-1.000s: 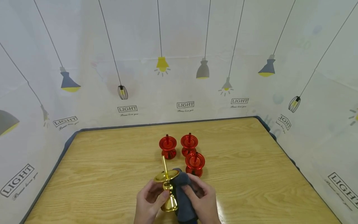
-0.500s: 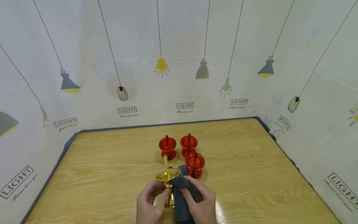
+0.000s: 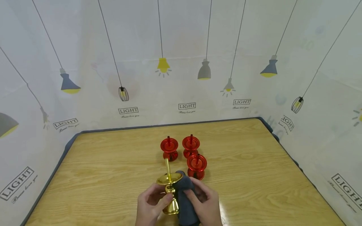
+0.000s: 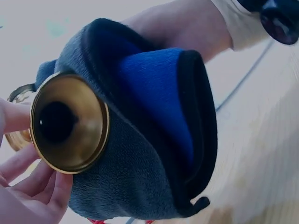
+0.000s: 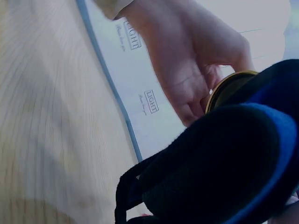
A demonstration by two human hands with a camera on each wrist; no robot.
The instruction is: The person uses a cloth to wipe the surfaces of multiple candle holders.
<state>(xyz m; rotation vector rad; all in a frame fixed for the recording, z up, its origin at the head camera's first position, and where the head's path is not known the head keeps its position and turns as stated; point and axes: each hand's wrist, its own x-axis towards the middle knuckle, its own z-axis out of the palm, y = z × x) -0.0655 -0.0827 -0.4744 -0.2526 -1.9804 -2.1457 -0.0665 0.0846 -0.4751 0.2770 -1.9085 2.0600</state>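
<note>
A shiny gold candle holder (image 3: 173,205) with a dished top and an upright spike is held above the near part of the table, leaning slightly. My left hand (image 3: 151,204) grips it by the stem, thumb in front. In my right hand (image 3: 207,204) a dark blue-grey cloth (image 3: 187,204) is pinched and pressed against the holder's right side. The left wrist view looks into the holder's hollow base (image 4: 70,123), with the cloth (image 4: 126,172) folded beside it and its bright blue inner side showing. The cloth hides much of the holder in the right wrist view.
Beyond the hands stand three red candle holders on the wooden table (image 3: 113,163): one on the left (image 3: 169,146), one at the back right (image 3: 191,143) and a nearer one (image 3: 197,164). A white printed curtain (image 3: 152,94) surrounds the table's back and sides.
The gold candle holder has tilted and shifted slightly within the left hand. The cloth in the right hand has moved a little up and back down along it. The red holders stay put.
</note>
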